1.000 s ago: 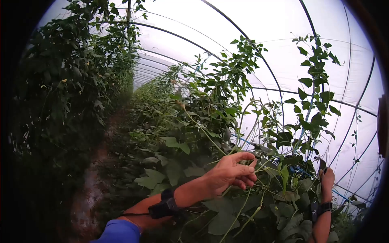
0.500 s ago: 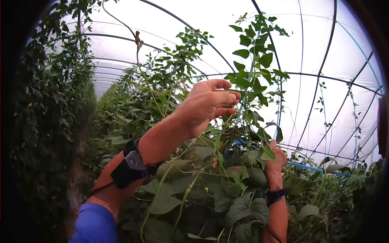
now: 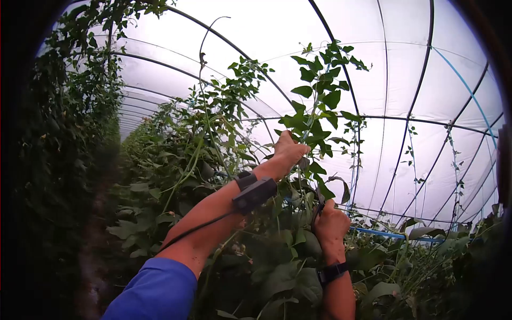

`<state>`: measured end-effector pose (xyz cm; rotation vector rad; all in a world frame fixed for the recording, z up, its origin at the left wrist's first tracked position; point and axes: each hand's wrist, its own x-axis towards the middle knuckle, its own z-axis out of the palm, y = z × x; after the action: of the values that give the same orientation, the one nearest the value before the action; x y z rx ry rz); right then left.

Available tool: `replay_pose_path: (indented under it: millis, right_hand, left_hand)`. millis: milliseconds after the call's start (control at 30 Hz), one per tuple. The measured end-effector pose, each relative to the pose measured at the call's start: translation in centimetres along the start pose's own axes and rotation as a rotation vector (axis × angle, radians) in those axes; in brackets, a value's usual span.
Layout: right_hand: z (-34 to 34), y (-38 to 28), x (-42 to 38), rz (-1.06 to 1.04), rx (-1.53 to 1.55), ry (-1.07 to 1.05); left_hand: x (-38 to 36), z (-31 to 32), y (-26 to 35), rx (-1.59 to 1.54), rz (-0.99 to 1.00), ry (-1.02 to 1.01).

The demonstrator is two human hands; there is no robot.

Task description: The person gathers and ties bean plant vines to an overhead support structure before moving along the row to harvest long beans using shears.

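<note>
A climbing vine [image 3: 331,99] was seen above the plant row [image 3: 141,186], away from the row's path-side edge. It was held nearly upright against the white film [image 3: 405,80], its leaves broad, pointed and green, set more thinly at the top; its lower stem was partly hidden by the left hand [image 3: 287,156]. That hand was raised to the vine's lower leaves, the arm stretched slantwise; with its fingertips hidden, it could not be told whether anything was pinched. The right hand [image 3: 332,228] was held lower, forearm nearly upright and fingers curled, just beside a drooping dark leaf; what was gripped, if anything, could not be told. Farther right, a blue line [image 3: 373,232] was stretched over the foliage.
</note>
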<state>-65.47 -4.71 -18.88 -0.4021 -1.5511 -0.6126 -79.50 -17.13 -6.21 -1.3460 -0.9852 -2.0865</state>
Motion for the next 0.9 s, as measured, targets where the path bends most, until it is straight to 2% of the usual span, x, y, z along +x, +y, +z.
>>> replay_pose_path:
  millis: [133,200,233,300,400,467,500,600,633,667,733,767,800,867,900]
  right_hand:
    - [0.1,0.0,0.0,0.017,0.004,-0.004]
    - [0.4,0.1,0.0,0.030,0.003,-0.027]
    - [0.4,0.1,0.0,0.033,-0.002,-0.027]
    - [0.4,0.0,-0.1,0.003,-0.022,0.017]
    - [0.3,-0.1,0.1,0.007,-0.034,0.008]
    - [0.4,-0.1,0.1,0.003,-0.033,0.007]
    - [0.4,-0.1,0.1,0.003,-0.030,0.007]
    - [0.3,-0.1,0.1,0.004,-0.052,0.011]
    - [0.4,-0.2,0.1,-0.001,-0.051,0.014]
    - [0.4,-0.1,0.2,0.002,-0.055,-0.008]
    - [0.4,0.0,0.3,-0.001,-0.065,-0.024]
    - [0.6,0.1,0.3,0.000,-0.060,-0.024]
    - [0.6,0.2,0.3,0.004,-0.057,-0.024]
    - [0.4,0.2,0.4,0.002,-0.059,-0.038]
    - [0.3,0.2,0.5,0.002,-0.050,-0.050]
  left_hand:
    - [1.1,1.0,-0.6,-0.037,0.023,-0.038]
    - [0.8,0.7,0.0,0.082,0.027,-0.061]
    - [2.6,1.3,-2.2,0.082,0.116,-0.049]
    - [3.4,1.8,-3.7,0.062,0.159,-0.032]
    - [1.6,0.2,-3.0,-0.043,0.263,-0.055]
    - [0.7,-1.1,-2.6,-0.024,0.616,-0.040]
    - [0.1,-1.6,-2.4,-0.051,0.444,-0.033]
    - [-0.5,-2.9,-3.5,-0.155,0.408,-0.083]
    - [-0.4,-3.2,-3.9,-0.057,0.632,-0.051]
    - [-0.3,-3.4,-4.3,-0.058,0.634,-0.046]
    - [-0.4,-3.7,-4.1,0.124,0.813,-0.030]
    - [-1.1,-3.7,-2.9,-0.111,0.628,-0.079]
    - [-1.7,-4.0,-1.8,-0.116,0.630,-0.080]
    - [-2.4,-4.5,0.3,-0.175,0.483,-0.281]
    - [-2.5,-4.1,0.7,-0.185,0.467,-0.298]
